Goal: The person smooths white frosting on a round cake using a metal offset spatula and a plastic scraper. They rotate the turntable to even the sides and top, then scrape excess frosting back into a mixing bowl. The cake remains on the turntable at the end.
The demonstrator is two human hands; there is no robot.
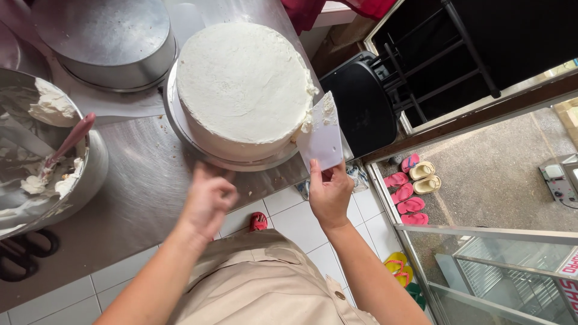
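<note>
A round cake (244, 81) covered in white cream stands on a metal turntable (198, 150) on a steel counter. My right hand (329, 192) holds a white plastic scraper (322, 141) upright, its edge against the cake's right side with cream on the blade. My left hand (208, 198) rests at the turntable's near rim, fingers curled against its edge.
A steel bowl (90, 174) with cream and a pink-handled spatula (69, 141) sits at left. An upturned metal pan (105, 39) lies at the back. Black scissors (24, 253) rest near the counter edge. A black chair (361, 102) and several sandals (415, 186) are on the floor.
</note>
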